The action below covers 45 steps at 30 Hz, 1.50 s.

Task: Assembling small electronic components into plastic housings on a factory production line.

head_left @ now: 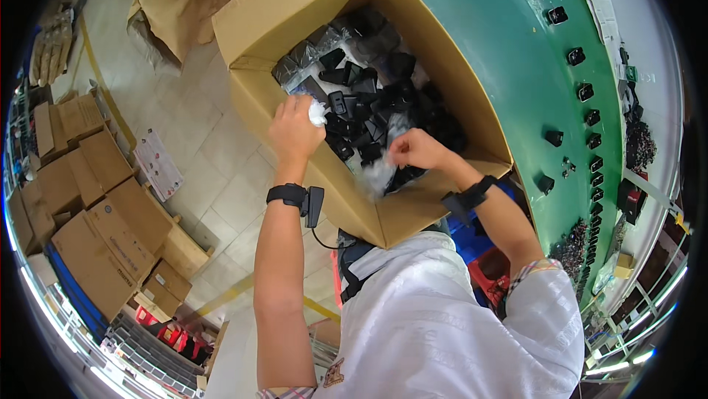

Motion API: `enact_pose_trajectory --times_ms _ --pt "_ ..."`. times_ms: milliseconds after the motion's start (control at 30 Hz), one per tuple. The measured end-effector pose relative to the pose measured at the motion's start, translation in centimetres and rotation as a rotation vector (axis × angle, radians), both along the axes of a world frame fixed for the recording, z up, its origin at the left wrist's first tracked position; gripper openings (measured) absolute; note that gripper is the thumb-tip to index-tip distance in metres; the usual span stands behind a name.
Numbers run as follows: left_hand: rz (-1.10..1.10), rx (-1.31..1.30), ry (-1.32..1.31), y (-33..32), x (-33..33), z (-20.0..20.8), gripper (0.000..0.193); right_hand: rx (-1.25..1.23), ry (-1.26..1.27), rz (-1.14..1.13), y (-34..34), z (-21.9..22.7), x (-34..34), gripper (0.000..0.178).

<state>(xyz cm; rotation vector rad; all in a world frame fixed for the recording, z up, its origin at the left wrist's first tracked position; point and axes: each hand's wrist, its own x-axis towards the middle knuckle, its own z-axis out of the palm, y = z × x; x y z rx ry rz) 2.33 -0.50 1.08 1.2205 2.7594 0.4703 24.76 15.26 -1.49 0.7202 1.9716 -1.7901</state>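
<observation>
Centre frame, both hands worked over the open cardboard box (258, 12), which brimmed with black plastic parts (369, 115) in clear bags. Left hand (293, 130) was closed on a crumpled white wad (318, 112); right hand (414, 149) pinched a clear bag (380, 174) at the near wall, seemingly to lift it free.

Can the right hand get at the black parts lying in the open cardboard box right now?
Probably yes. The right hand is already over the open cardboard box, pinching clear plastic wrap, and the black parts lie uncovered just beyond it. Its fingers are occupied, though.
</observation>
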Motion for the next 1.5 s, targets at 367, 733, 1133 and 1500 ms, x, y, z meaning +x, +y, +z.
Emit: enact_pose_trajectory --times_ms 367,733,1133,1500 --pt "-0.013 0.015 0.012 -0.3 -0.3 0.3 0.035 0.815 0.035 -0.096 6.8 -5.7 -9.9 0.024" --pt "-0.019 -0.013 0.052 -0.9 -0.3 0.6 0.033 0.766 -0.349 -0.253 5.9 -12.5 -15.7 0.048" --pt "-0.005 0.000 0.025 -0.4 0.0 0.2 0.036 -0.023 0.182 -0.201 4.2 -7.0 -10.5 0.020" --pt "-0.035 -0.042 0.005 0.0 -0.1 0.0 0.038 0.917 -0.278 -0.291 10.4 -13.1 -11.5 0.033"
